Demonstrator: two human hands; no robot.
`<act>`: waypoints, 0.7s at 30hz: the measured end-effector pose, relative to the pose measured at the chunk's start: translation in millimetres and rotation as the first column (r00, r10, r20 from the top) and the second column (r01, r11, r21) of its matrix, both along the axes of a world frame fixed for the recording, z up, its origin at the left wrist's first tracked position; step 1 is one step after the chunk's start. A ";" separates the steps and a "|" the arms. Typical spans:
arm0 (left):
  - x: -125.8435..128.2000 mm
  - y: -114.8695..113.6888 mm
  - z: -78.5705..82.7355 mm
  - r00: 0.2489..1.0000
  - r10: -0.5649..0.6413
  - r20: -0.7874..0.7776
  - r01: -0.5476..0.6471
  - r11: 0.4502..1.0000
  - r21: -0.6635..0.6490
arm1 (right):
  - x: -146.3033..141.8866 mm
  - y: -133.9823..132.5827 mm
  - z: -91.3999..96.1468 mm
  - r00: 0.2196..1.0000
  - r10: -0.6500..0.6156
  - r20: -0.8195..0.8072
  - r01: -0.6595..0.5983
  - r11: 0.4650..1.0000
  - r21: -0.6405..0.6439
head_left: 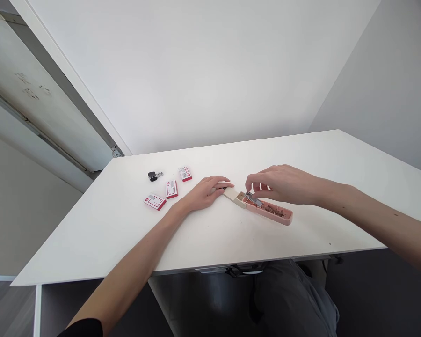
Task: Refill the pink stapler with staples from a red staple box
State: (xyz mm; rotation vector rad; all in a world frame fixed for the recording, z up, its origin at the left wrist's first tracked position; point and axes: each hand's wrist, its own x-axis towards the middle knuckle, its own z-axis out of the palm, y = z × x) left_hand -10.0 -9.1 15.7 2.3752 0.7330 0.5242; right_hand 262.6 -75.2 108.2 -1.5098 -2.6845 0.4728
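Observation:
A stapler lies folded wide open on the table, its cream arm (234, 195) to the left and its pink shell (284, 219) hollow side up to the right. My left hand (204, 193) grips the far end of the cream arm, fingers over it and thumb beneath. Above the pink shell, my right hand (279, 183) pinches at the metal piece (254, 200) near the hinge, with fingers curled. Whether a small loose part sits between those fingertips is hidden. Coppery metal parts show inside the pink shell.
Three red-and-white staple boxes (155, 201) lie left of my left hand. A key with a black head (153, 176) rests behind them. The white table (210, 243) meets a wall at the back; its front edge runs close to my legs.

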 end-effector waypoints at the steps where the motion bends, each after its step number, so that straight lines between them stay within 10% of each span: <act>1: 0.0 0.1 -0.2 1.000 0.002 0.001 -0.002 1.000 -0.003 | 1.2 -1.0 0.2 1.000 -0.013 -0.002 0.013 1.000 -0.004; 12: -0.1 -1.6 0.6 1.000 0.014 0.006 -0.014 1.000 -0.007 | 47.1 -49.6 -13.7 0.949 -0.278 -0.148 0.215 0.916 -0.338; 21: 0.6 -3.8 1.3 0.999 0.041 -0.011 -0.041 0.999 0.000 | 41.3 -71.0 -27.2 0.893 -0.388 -0.226 0.365 0.921 -0.137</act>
